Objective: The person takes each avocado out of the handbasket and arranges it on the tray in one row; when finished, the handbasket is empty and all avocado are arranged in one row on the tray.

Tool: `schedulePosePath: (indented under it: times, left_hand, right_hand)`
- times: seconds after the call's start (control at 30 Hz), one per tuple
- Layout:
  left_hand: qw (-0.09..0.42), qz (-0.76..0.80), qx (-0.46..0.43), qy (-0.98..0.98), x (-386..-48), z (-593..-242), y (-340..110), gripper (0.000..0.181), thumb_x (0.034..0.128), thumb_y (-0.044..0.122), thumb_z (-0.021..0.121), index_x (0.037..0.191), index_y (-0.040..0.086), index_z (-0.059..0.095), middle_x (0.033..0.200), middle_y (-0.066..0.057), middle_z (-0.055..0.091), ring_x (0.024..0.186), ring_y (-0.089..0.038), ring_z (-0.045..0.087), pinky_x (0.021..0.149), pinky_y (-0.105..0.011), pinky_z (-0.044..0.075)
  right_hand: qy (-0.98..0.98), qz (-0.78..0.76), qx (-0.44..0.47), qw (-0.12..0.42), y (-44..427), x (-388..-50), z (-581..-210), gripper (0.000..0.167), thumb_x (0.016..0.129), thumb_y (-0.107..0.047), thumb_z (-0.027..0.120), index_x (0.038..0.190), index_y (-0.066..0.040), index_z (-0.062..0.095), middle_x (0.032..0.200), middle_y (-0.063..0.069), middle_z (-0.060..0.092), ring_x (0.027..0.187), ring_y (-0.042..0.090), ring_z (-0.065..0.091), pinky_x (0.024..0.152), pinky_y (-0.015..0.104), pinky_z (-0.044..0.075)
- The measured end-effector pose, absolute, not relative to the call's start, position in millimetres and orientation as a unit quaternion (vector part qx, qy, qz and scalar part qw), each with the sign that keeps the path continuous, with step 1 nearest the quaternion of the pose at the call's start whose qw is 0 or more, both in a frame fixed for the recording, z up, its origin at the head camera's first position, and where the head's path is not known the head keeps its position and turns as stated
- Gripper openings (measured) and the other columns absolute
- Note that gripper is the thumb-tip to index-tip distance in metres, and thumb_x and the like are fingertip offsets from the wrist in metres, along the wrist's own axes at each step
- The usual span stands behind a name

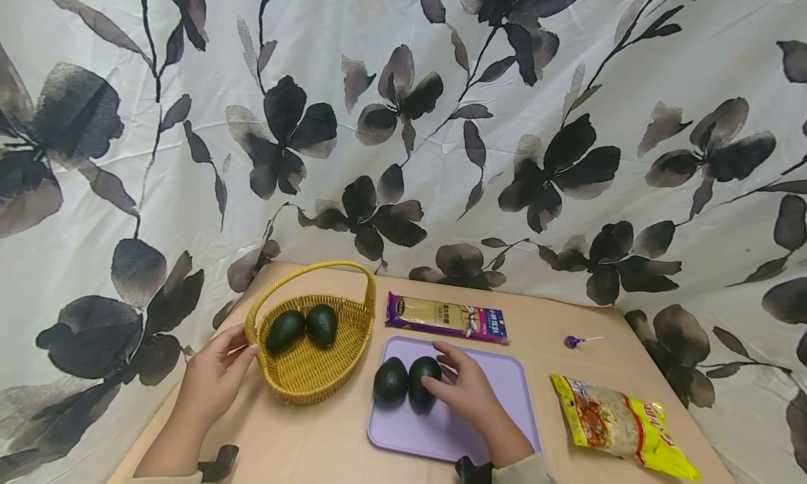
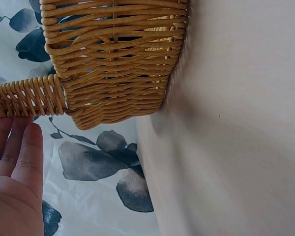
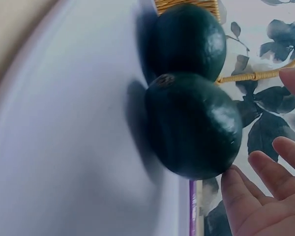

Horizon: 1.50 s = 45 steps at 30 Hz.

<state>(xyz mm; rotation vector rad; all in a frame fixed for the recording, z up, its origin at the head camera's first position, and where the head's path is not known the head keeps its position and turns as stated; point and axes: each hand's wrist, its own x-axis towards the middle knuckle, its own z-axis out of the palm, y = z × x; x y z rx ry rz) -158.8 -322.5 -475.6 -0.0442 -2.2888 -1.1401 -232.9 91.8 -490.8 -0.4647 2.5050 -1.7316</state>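
A yellow wicker basket [image 1: 309,384] holds two dark green avocados [image 1: 285,331]. At the left base of its handle [image 2: 29,98], my left hand [image 1: 213,379] grips it, the thumb at the near side and some fingertips hidden behind the handle. The lower fingers [image 2: 27,162] look fairly straight in the left wrist view. Two more avocados lie side by side on a lilac tray [image 1: 454,438]. My right hand [image 1: 463,389] is beside the right-hand avocado [image 3: 191,128], fingers spread around its far side and thumb near its top; no firm grip shows.
Behind the tray lies a purple pasta packet [image 1: 446,317]. To the right are a small purple lollipop [image 1: 572,342] and a yellow food bag [image 1: 621,424]. A floral cloth [image 1: 403,155] hangs behind the beige table [image 1: 302,449].
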Motion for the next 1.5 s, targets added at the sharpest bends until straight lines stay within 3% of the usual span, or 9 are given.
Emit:
schedulePosePath:
  times: [0.27, 0.47, 0.77, 1.17, 1.37, 1.5]
  left_hand:
    - [0.289, -0.42, -0.016, -0.86, -158, -475, -324, 0.038, 0.0967, 0.007, 0.071, 0.132, 0.0, 0.062, 0.125, -0.019, 0.069, 0.111, 0.025, 0.046, 0.095, 0.0, 0.047]
    - [0.292, -0.418, -0.023, -0.86, -159, -475, -326, 0.037, 0.0956, 0.004, 0.072, 0.131, 0.0, 0.062, 0.124, -0.019, 0.07, 0.111, 0.024, 0.047, 0.095, -0.001, 0.047]
    - [0.291, -0.411, -0.027, -0.864, -159, -474, -327, 0.037, 0.0957, 0.004, 0.072, 0.131, -0.003, 0.062, 0.123, -0.019, 0.07, 0.11, 0.023, 0.047, 0.094, 0.002, 0.045]
    - [0.284, -0.403, -0.021, -0.87, -160, -475, -326, 0.038, 0.095, 0.005, 0.073, 0.13, -0.002, 0.062, 0.12, -0.017, 0.071, 0.107, 0.023, 0.048, 0.092, 0.003, 0.045]
    - [0.287, -0.397, -0.023, -0.871, -160, -476, -327, 0.038, 0.095, 0.007, 0.074, 0.13, 0.0, 0.063, 0.119, -0.016, 0.072, 0.107, 0.022, 0.048, 0.093, 0.002, 0.046]
    - [0.291, -0.395, -0.027, -0.871, -161, -475, -328, 0.037, 0.0954, 0.007, 0.073, 0.13, -0.001, 0.063, 0.118, -0.016, 0.072, 0.107, 0.023, 0.048, 0.092, 0.002, 0.046]
  right_hand:
    - [0.804, -0.57, -0.168, 0.024, 80, -234, -474, 0.063, 0.083, -0.015, 0.087, 0.14, -0.012, 0.06, 0.145, 0.008, 0.06, 0.133, 0.034, 0.057, 0.115, 0.046, 0.048]
    - [0.797, -0.573, -0.189, 0.02, 70, -237, -464, 0.063, 0.084, -0.012, 0.086, 0.141, -0.014, 0.059, 0.146, 0.007, 0.059, 0.132, 0.031, 0.059, 0.114, 0.047, 0.049]
    - [0.806, -0.551, -0.215, 0.034, 51, -242, -451, 0.067, 0.086, -0.023, 0.085, 0.145, -0.016, 0.055, 0.145, 0.003, 0.06, 0.134, 0.029, 0.057, 0.114, 0.041, 0.048]
    - [0.787, -0.571, -0.229, 0.047, 26, -250, -448, 0.067, 0.086, -0.016, 0.084, 0.146, -0.012, 0.055, 0.147, 0.012, 0.057, 0.135, 0.034, 0.055, 0.116, 0.05, 0.045]
    - [0.781, -0.575, -0.237, 0.054, 16, -257, -452, 0.068, 0.087, -0.02, 0.084, 0.147, -0.012, 0.053, 0.147, 0.01, 0.057, 0.135, 0.035, 0.055, 0.114, 0.048, 0.047]
    - [0.784, -0.571, -0.235, 0.06, 7, -260, -452, 0.068, 0.087, -0.023, 0.084, 0.147, -0.016, 0.053, 0.148, 0.008, 0.057, 0.135, 0.029, 0.056, 0.115, 0.045, 0.048]
